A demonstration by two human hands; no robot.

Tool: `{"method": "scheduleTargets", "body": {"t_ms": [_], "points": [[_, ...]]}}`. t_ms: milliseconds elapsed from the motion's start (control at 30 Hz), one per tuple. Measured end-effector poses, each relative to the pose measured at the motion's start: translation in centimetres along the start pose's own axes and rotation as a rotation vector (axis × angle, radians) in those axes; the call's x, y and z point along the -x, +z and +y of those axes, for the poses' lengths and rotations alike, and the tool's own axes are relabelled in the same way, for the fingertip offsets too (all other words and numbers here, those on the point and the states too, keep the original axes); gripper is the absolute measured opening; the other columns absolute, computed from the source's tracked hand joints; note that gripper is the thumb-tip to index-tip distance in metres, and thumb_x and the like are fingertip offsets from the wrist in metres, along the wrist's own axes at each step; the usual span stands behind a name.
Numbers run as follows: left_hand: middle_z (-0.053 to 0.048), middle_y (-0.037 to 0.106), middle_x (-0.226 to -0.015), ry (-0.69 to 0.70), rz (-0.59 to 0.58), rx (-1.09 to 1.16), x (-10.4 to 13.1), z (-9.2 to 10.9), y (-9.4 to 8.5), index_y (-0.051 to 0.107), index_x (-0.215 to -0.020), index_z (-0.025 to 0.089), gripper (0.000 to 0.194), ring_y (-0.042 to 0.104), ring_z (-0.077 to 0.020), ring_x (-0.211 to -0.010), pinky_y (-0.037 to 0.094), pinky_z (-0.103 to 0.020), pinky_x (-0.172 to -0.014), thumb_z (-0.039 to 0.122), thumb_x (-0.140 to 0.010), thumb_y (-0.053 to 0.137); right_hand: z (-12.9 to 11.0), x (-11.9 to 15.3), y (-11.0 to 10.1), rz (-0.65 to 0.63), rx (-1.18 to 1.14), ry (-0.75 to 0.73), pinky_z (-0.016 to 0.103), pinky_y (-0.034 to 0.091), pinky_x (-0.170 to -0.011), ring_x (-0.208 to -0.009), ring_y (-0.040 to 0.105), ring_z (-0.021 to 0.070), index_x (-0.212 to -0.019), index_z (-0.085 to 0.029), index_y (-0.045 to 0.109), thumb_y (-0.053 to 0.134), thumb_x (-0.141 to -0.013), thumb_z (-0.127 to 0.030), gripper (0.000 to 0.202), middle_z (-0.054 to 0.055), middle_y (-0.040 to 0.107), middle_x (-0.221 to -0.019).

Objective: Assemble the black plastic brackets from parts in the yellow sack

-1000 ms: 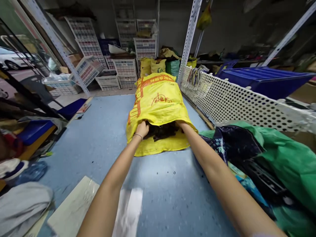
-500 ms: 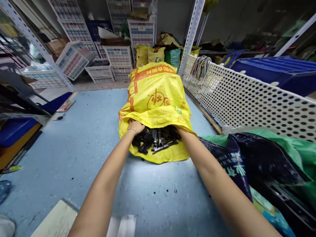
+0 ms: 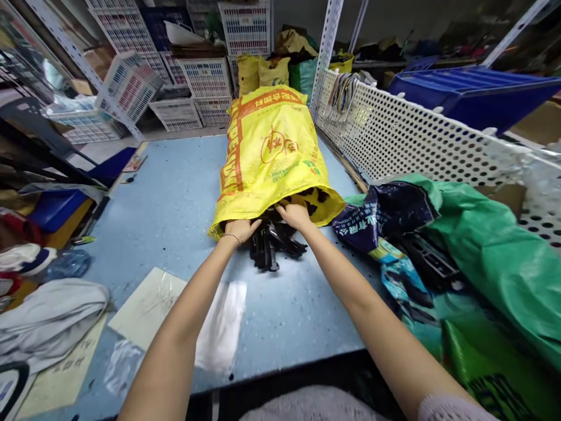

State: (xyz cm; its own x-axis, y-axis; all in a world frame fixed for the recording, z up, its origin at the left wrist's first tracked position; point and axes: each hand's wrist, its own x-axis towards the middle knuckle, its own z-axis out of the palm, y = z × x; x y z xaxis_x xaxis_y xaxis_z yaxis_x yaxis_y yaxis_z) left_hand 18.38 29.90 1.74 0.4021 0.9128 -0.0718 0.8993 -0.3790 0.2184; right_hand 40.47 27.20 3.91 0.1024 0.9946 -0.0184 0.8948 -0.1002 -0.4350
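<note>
Plastic parts (image 3: 265, 250) were exposed on the surface (image 3: 179, 193), others left in the woven sack (image 3: 269, 169) (whether fingers (image 3: 286, 213) pinched any couldn't be told).

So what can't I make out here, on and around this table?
In the head view:
Bag: deeper contents hidden by its own fabric.
Left hand: most fingers hidden under the bag's lip.
Black parts: far ends covered by that lip.
Lower-left paper: writing too blurred.
Green plastic: cut off by right edge.
</note>
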Motion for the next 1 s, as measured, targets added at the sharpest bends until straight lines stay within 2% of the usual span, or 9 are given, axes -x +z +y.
{"method": "scheduleTargets", "body": {"t_ms": [200, 333, 467, 533, 600, 700, 767, 900, 1000], "points": [[-0.019, 0.041, -0.151, 0.044, 0.168, 0.006, 7.4, -0.4, 1.6, 0.045, -0.142, 0.008, 0.058, 0.032, -0.0303, -0.143, 0.020, -0.045, -0.119, 0.045, -0.098, 0.034, 0.0, 9.8, 1.2, 0.294, -0.042, -0.170, 0.046, 0.026, -0.111, -0.138, 0.031, 0.0325, -0.134, -0.021, 0.058, 0.049, -0.095, -0.040, 0.044, 0.016, 0.040, -0.147], [-0.020, 0.039, -0.152, 0.056, 0.334, 0.263, 12.3, 0.1, 2.9, 0.047, -0.139, 0.007, 0.054, 0.027, -0.0299, -0.145, 0.022, -0.046, -0.120, 0.037, -0.095, 0.045, 1.1, 15.5, 2.5, 0.087, -0.092, -0.243, 0.047, 0.035, -0.105, -0.125, 0.045, 0.0315, -0.138, -0.020, 0.052, 0.062, -0.086, -0.036, 0.054, 0.016, 0.052, -0.135], [-0.016, 0.050, -0.141, 0.069, 0.468, 0.686, 18.0, 3.2, 3.2, 0.055, -0.133, 0.015, 0.049, 0.039, -0.0286, -0.137, 0.027, -0.048, -0.118, 0.041, -0.091, 0.054, 1.3, 19.0, 2.8, 0.073, -0.461, -0.014, 0.045, 0.042, -0.097, -0.113, 0.055, 0.0303, -0.128, -0.015, 0.056, 0.055, -0.088, -0.035, 0.045, 0.015, 0.063, -0.121], [-0.013, 0.054, -0.138, 0.058, 0.364, 1.044, 20.7, 5.5, 3.1, 0.054, -0.134, 0.020, 0.051, 0.046, -0.0269, -0.133, 0.033, -0.046, -0.115, 0.046, -0.090, 0.056, 0.5, 21.3, 2.9, -0.042, -0.888, 0.051, 0.040, 0.048, -0.087, -0.100, 0.062, 0.0271, -0.120, -0.015, 0.057, 0.048, -0.090, -0.044, 0.043, 0.013, 0.068, -0.109], [-0.013, 0.056, -0.136, 0.065, 0.159, 1.439, 22.8, 7.7, 2.8, 0.050, -0.138, 0.023, 0.057, 0.053, -0.0269, -0.127, 0.043, -0.043, -0.107, 0.054, -0.089, 0.055, -0.7, 24.2, 3.3, -0.311, -1.264, 0.056, 0.038, 0.051, -0.077, -0.085, 0.067, 0.0245, -0.113, -0.014, 0.060, 0.044, -0.090, -0.054, 0.049, 0.012, 0.071, -0.097], [-0.012, 0.064, -0.124, 0.016, -0.017, 1.793, 24.8, 9.8, 2.2, 0.050, -0.135, 0.022, 0.058, 0.065, -0.0250, -0.106, 0.055, -0.036, -0.084, 0.057, -0.089, 0.054, -2.2, 27.9, 3.6, -0.574, -1.383, 0.040, 0.037, 0.052, -0.073, -0.076, 0.067, 0.0223, -0.102, -0.014, 0.063, 0.036, -0.092, -0.066, 0.059, 0.011, 0.070, -0.086], [-0.009, 0.068, -0.108, -0.064, -0.002, 1.806, 25.7, 10.0, 1.7, 0.057, -0.124, 0.019, 0.049, 0.068, -0.0201, -0.089, 0.055, -0.030, -0.074, 0.053, -0.088, 0.059, -2.6, 28.9, 3.2, -0.413, -1.193, 0.011, 0.035, 0.050, -0.073, -0.076, 0.064, 0.0203, -0.092, -0.017, 0.063, 0.028, -0.095, -0.067, 0.061, 0.009, 0.067, -0.084], [-0.004, 0.067, -0.091, -0.106, -0.043, 1.663, 26.7, 9.7, 1.4, 0.059, -0.119, 0.018, 0.045, 0.064, -0.0154, -0.078, 0.053, -0.027, -0.072, 0.047, -0.085, 0.065, -3.0, 27.1, 1.3, 0.097, -0.644, -0.205, 0.035, 0.044, -0.081, -0.084, 0.055, 0.0205, -0.085, -0.021, 0.058, 0.036, -0.094, -0.065, 0.051, 0.007, 0.060, -0.087], [-0.004, 0.067, -0.092, -0.116, 0.008, 1.598, 26.9, 10.0, 1.7, 0.057, -0.123, 0.020, 0.046, 0.064, -0.0162, -0.080, 0.052, -0.028, -0.075, 0.046, -0.085, 0.064, -4.1, 25.1, 1.2, 0.114, -0.624, -0.281, 0.033, 0.043, -0.074, -0.075, 0.051, 0.0183, -0.073, -0.021, 0.050, 0.040, -0.092, -0.067, 0.051, 0.004, 0.054, -0.074]]}}
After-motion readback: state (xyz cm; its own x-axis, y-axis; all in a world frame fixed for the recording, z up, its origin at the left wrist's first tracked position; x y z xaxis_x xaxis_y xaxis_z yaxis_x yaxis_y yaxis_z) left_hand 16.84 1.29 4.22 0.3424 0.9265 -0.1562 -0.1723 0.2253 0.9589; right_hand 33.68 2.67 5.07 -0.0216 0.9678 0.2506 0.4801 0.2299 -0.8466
